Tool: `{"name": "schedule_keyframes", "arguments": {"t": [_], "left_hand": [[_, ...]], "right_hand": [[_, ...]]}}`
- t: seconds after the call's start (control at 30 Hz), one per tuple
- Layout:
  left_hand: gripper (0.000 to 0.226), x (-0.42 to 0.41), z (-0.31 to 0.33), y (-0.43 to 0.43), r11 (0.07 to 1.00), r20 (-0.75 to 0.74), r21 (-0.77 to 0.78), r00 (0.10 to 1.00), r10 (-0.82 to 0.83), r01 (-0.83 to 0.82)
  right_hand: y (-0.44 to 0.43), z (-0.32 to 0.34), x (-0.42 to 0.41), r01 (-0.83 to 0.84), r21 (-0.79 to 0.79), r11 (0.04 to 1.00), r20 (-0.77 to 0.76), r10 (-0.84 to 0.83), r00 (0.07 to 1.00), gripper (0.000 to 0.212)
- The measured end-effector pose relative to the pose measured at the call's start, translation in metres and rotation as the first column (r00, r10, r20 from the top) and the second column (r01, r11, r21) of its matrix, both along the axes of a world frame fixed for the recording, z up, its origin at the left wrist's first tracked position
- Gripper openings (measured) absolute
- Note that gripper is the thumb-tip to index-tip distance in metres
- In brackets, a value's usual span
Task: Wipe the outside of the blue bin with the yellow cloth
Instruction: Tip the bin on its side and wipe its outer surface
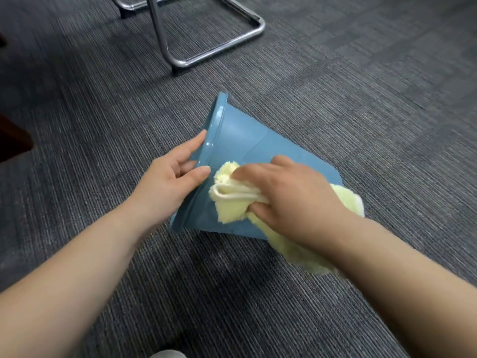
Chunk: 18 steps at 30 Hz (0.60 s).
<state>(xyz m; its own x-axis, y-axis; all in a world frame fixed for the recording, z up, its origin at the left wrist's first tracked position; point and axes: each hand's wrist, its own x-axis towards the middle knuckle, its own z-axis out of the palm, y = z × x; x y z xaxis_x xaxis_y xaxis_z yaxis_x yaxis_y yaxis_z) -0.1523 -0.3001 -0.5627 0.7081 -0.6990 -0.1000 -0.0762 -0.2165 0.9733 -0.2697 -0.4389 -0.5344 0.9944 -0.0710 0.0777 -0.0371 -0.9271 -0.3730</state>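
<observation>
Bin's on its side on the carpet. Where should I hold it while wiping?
Grip the rim of the bin from the left, at its open mouth, as the left hand does: the raised edge is easy to hook, and the side is left free for the cloth.

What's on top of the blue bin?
The yellow cloth, bunched under the right hand, lies on the side of the blue bin. The left hand holds its rim. The wall beneath the cloth is hidden.

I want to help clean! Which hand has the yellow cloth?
The right hand grips the yellow cloth against the blue bin; the left hand only holds the bin's rim.
</observation>
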Motion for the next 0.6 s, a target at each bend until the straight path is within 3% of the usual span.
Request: {"name": "schedule_keyframes", "arguments": {"t": [0.17, 0.23, 0.4, 0.6], "left_hand": [[0.052, -0.003, -0.001, 0.0, 1.0, -0.004, -0.008, 1.0, -0.03, 0.03], [0.051, -0.003, -0.001, -0.001, 0.999, 0.003, -0.008, 0.999, -0.034, 0.034], [0.051, 0.002, -0.004, 0.002, 1.0, -0.014, -0.02, 1.0, -0.005, 0.005], [0.054, 0.004, -0.008, 0.007, 0.999, -0.036, -0.024, 0.999, 0.021, -0.022]], "right_hand": [[-0.03, 0.0, 0.008, 0.305, -0.005, 0.952, 0.102, -0.303, 0.947, 0.031], [-0.027, -0.002, 0.006, 0.298, 0.023, 0.954, 0.111, -0.299, 0.948, 0.032], [-0.004, -0.005, 0.002, 0.077, 0.014, 0.997, 0.066, -0.077, 0.995, 0.033], [-0.032, -0.015, 0.0, 0.326, 0.036, 0.945, 0.023, -0.327, 0.945, 0.034]]}}
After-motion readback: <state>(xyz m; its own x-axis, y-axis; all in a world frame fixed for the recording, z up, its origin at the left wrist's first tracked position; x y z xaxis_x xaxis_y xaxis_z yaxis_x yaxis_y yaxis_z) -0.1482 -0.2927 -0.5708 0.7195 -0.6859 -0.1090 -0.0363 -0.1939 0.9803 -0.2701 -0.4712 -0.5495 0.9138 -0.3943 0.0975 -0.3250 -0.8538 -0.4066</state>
